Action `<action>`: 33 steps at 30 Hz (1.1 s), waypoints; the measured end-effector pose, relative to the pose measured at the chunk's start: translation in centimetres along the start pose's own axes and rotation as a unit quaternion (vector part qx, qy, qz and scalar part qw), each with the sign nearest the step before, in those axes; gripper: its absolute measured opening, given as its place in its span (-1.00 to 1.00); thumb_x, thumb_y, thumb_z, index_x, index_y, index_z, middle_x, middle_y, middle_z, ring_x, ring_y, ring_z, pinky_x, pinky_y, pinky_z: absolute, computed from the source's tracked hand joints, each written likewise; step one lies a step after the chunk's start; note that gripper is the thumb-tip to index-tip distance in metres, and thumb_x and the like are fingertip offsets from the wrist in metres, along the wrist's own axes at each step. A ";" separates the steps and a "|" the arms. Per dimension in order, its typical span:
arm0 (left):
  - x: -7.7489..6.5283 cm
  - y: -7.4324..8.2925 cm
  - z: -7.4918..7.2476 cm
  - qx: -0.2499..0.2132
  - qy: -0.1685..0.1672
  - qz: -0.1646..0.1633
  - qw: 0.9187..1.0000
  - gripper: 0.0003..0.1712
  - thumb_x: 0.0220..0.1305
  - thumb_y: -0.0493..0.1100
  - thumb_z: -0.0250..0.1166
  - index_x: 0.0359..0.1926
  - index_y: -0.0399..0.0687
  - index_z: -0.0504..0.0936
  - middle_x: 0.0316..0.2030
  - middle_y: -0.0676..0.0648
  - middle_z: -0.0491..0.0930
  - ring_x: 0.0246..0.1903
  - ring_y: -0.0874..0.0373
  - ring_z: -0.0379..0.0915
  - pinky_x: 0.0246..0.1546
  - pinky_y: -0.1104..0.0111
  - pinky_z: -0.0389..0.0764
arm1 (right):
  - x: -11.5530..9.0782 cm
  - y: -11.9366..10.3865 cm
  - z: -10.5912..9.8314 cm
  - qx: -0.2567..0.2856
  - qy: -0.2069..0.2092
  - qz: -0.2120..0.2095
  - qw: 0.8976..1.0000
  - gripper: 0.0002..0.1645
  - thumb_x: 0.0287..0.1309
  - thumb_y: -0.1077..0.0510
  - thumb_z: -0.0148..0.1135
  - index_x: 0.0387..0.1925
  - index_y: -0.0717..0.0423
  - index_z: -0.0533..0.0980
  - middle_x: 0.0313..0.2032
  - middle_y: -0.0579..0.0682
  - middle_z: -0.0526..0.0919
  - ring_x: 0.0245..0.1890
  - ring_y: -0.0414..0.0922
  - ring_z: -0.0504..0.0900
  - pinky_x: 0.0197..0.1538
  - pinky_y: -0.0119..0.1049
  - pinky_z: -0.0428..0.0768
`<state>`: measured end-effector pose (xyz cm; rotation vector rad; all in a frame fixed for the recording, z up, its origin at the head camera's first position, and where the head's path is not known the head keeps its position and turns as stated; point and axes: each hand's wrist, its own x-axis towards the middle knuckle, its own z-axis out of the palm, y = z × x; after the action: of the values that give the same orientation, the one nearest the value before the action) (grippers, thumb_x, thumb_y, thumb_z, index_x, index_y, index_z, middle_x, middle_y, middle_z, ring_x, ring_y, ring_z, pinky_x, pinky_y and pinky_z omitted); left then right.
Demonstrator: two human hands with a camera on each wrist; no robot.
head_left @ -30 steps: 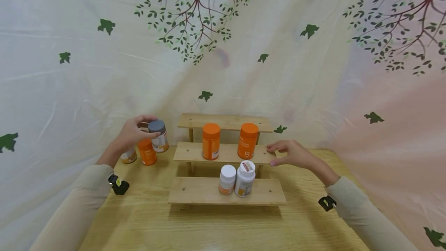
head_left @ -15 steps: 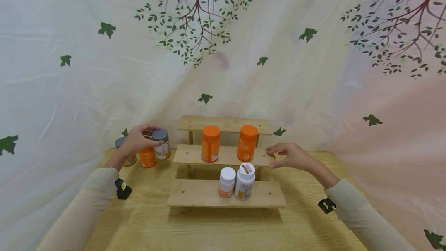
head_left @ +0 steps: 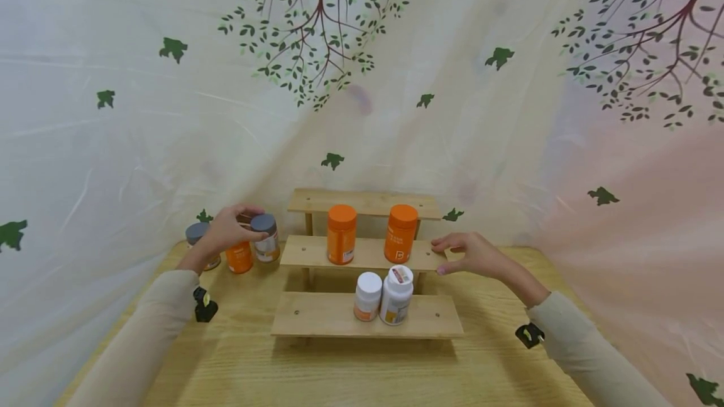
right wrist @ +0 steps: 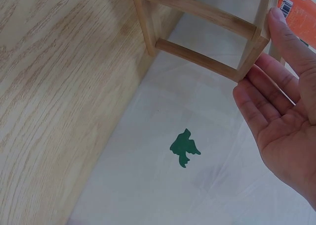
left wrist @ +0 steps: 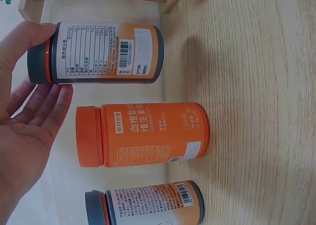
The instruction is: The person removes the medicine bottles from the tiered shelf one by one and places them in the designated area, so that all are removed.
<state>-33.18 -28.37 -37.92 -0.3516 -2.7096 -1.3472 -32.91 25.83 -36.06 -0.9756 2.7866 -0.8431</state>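
Note:
My left hand grips a grey-lidded supplement bottle round its lid, thumb on one side and fingers on the other. This bottle stands upright at the table surface, left of the wooden tiered shelf. Beside it are an orange vitamin bottle and a second grey-lidded bottle, partly behind my hand in the head view. My right hand holds the right end of the shelf's middle tier, with the thumb at the upper side and fingers beneath.
Two orange bottles stand apart on the middle tier. On the bottom tier, a small white bottle and a taller white bottle stand close together. Behind everything hangs a pale curtain with leaf prints. Wooden table extends in front.
My left hand has lowered the grey-lidded bottle and shifted slightly right, bringing it down beside the orange one. The right hand keeps its hold on the shelf end.

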 end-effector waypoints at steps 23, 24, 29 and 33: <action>0.9 -1.5 0.8 0.074 -0.010 0.023 0.997 -0.35 0.07 -0.10 0.59 0.17 -0.23 0.64 0.07 -0.33 0.66 0.00 -0.19 0.64 0.00 0.03 0.71 | -0.1 -0.2 0.0 -0.001 0.001 0.003 1.000 -0.45 0.10 0.04 0.54 0.08 0.22 0.67 0.21 0.27 0.63 0.21 0.24 0.60 0.23 0.21 0.58; 0.9 -1.4 0.8 0.070 -0.013 0.019 0.997 -0.36 0.07 -0.12 0.59 0.17 -0.23 0.64 0.08 -0.33 0.66 0.02 -0.21 0.63 0.01 0.03 0.70 | -0.1 -0.1 0.0 -0.001 0.000 0.003 1.000 -0.45 0.10 0.04 0.54 0.08 0.22 0.67 0.21 0.27 0.62 0.21 0.24 0.60 0.23 0.22 0.57; 0.9 -1.3 0.9 0.058 -0.021 0.013 0.998 -0.36 0.08 -0.18 0.57 0.19 -0.28 0.62 0.12 -0.35 0.64 0.09 -0.26 0.60 0.02 0.03 0.71 | -0.1 0.0 0.1 0.005 0.001 0.003 1.000 -0.43 0.09 0.02 0.55 0.09 0.22 0.66 0.22 0.27 0.62 0.21 0.24 0.60 0.24 0.22 0.57; 1.0 -1.5 0.9 0.070 -0.023 0.017 0.997 -0.36 0.06 -0.17 0.59 0.18 -0.29 0.63 0.10 -0.35 0.65 0.07 -0.26 0.61 0.01 0.02 0.71 | -0.1 0.1 0.2 0.005 0.005 0.007 1.000 -0.43 0.07 0.00 0.55 0.09 0.19 0.67 0.22 0.25 0.63 0.22 0.23 0.60 0.25 0.22 0.57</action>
<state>-34.47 -28.41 -39.43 -0.4202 -2.8024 -1.1461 -32.79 25.88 -36.28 -0.9513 2.7911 -0.8621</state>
